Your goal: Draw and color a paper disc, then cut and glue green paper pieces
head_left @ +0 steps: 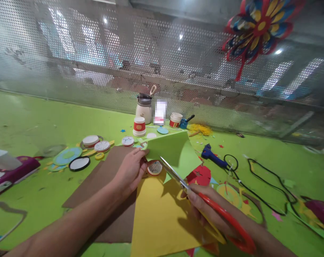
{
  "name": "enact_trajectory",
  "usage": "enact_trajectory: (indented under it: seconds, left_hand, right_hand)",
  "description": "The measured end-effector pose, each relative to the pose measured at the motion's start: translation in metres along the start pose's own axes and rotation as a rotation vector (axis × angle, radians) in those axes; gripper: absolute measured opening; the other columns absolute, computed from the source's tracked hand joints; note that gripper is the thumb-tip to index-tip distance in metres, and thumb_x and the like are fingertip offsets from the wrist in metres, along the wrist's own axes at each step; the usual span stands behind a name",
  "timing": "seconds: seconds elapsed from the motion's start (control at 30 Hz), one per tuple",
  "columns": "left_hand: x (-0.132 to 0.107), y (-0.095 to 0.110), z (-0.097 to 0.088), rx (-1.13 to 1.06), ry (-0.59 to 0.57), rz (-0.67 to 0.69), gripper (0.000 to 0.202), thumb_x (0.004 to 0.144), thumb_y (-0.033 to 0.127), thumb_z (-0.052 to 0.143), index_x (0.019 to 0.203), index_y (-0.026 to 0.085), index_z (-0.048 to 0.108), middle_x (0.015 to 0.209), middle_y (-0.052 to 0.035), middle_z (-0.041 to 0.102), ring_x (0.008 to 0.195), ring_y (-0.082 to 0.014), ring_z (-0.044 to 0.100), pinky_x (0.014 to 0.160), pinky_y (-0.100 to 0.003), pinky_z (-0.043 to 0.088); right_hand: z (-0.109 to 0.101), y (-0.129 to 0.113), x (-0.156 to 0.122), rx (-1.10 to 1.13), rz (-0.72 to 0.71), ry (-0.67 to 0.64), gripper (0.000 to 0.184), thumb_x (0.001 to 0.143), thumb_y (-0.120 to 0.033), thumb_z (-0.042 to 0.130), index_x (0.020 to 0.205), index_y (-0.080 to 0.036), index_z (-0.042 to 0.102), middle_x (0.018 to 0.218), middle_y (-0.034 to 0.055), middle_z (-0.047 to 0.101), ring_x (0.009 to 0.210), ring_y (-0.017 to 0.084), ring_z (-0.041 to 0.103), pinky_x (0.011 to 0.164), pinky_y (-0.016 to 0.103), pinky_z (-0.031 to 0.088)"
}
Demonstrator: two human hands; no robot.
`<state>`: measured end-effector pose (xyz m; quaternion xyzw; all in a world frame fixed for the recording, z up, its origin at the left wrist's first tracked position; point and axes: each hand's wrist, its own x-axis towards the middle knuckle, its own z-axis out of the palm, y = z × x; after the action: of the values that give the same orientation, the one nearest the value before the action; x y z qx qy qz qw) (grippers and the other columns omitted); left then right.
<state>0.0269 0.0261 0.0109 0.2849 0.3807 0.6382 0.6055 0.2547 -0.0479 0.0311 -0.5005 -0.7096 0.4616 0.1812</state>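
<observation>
A sheet of light green paper (172, 148) is pinched at its left corner by my left hand (132, 166) and held raised over the table. My right hand (204, 203) grips red-handled scissors (175, 173), whose blades point up and left at the paper's lower edge. Whether the blades are parted is hard to make out. Under the hands lie a yellow sheet (162, 217) and a brown sheet (108, 185). Just below the green paper rests a round white lid with drawn lines (155, 167). Beside it on the right is a red paper scrap with cut-outs (199, 175).
A blue glue gun (212, 157) with a black cord lies at right. Behind stand a cream jug (144, 110), a red-and-white tub (139, 126) and a blue jar (183, 124). Paper discs (68, 156) and a purple power strip (14, 175) lie at left. A perforated metal screen (97, 64) closes the back.
</observation>
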Motion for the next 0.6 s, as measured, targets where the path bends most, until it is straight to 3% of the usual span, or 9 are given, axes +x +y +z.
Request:
enact_trajectory:
  seconds: [0.37, 0.6]
  left_hand:
    - [-0.0066, 0.0044, 0.0036, 0.023, 0.044, -0.007, 0.013, 0.078, 0.006, 0.063, 0.084, 0.016, 0.067, 0.089, -0.0037, 0.074, 0.074, -0.0137, 0.07, 0.062, -0.019, 0.058]
    - [-0.0025, 0.0027, 0.0029, -0.003, 0.025, 0.013, 0.012, 0.079, 0.008, 0.061, 0.088, 0.014, 0.066, 0.092, -0.0073, 0.075, 0.085, -0.0193, 0.071, 0.068, -0.025, 0.061]
  right_hand:
    - [-0.0015, -0.0037, -0.0008, 0.014, 0.016, 0.001, 0.048, 0.094, -0.063, 0.039, 0.07, -0.023, 0.048, 0.063, 0.0027, 0.06, 0.06, 0.017, 0.06, 0.059, 0.028, 0.05]
    - [-0.0028, 0.0057, 0.0037, 0.019, -0.017, -0.022, 0.042, 0.093, -0.061, 0.043, 0.084, -0.023, 0.059, 0.061, 0.0021, 0.061, 0.054, 0.017, 0.059, 0.052, 0.028, 0.048]
